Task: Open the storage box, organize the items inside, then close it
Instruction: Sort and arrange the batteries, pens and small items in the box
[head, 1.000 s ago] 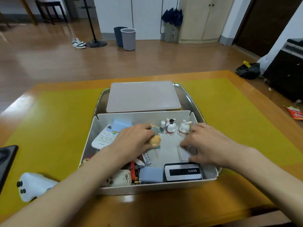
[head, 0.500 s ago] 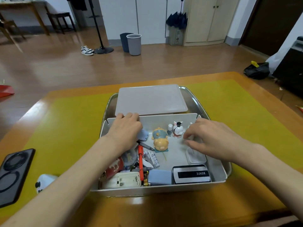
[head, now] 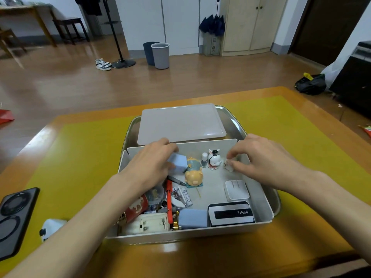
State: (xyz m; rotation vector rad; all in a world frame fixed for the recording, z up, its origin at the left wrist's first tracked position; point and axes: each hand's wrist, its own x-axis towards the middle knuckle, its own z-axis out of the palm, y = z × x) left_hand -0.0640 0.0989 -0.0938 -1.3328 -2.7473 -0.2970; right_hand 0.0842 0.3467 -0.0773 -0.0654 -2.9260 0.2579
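The white storage box (head: 263, 199) stands open on a metal tray (head: 232, 115), its grey lid (head: 180, 123) lying flat behind it. My left hand (head: 152, 163) is over the box's far left part and grips a pale blue block (head: 177, 163). My right hand (head: 263, 159) is at the far right corner and pinches a small white figurine (head: 228, 165). Between the hands stand a rabbit figurine (head: 214, 161), a small bottle (head: 204, 159) and an orange pig toy (head: 193, 177). A red pen (head: 169, 199), batteries (head: 185, 197), a white pad (head: 236, 190) and a black-and-white case (head: 231, 213) lie nearer me.
A yellow mat (head: 80, 157) covers the wooden table (head: 200, 259). A black phone case (head: 14, 215) and a white controller (head: 50, 227) lie at the left. Beyond the table are two bins (head: 158, 55), a coat stand (head: 120, 59) and shoes (head: 102, 64).
My left hand left the pig toy, moved to the box's far left and took hold of the blue block. My right hand moved from the white pad to the figurine in the far right corner.
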